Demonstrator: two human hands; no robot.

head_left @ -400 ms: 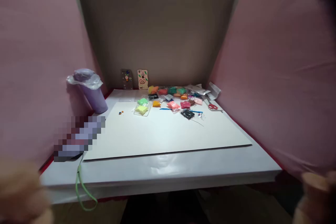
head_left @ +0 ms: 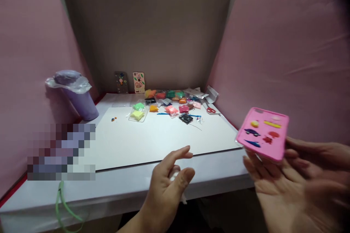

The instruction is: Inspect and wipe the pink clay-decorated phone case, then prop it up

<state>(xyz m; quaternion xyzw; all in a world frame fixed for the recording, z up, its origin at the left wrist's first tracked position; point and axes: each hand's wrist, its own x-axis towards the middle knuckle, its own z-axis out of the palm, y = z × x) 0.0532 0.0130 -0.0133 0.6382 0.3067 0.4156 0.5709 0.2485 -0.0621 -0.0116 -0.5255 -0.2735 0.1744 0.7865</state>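
A pink phone case point(head_left: 264, 131) with small coloured clay figures on it is held at the right, in front of the table. My right hand point(head_left: 281, 189) is palm up beneath it, its fingers touching the lower edge. Another person's hand point(head_left: 314, 156) reaches in from the right edge beside the case, partly blurred. My left hand point(head_left: 169, 185) is raised before the table's front edge, thumb and index finger apart. Its other fingers curl around a white crumpled piece point(head_left: 175, 174), which looks like tissue and is mostly hidden.
A white board point(head_left: 123, 145) lies on the table, with several clay packets point(head_left: 171, 110), blue tools point(head_left: 162, 114) and red scissors point(head_left: 210, 110) towards the back. Two decorated phone cases point(head_left: 139, 83) lean against the back wall. A purple cup point(head_left: 82, 102) and a green strap point(head_left: 61, 204) are left.
Both my hands have come up into clear view. The pink phone case has entered at the right along with another person's hand. The view has turned slightly right.
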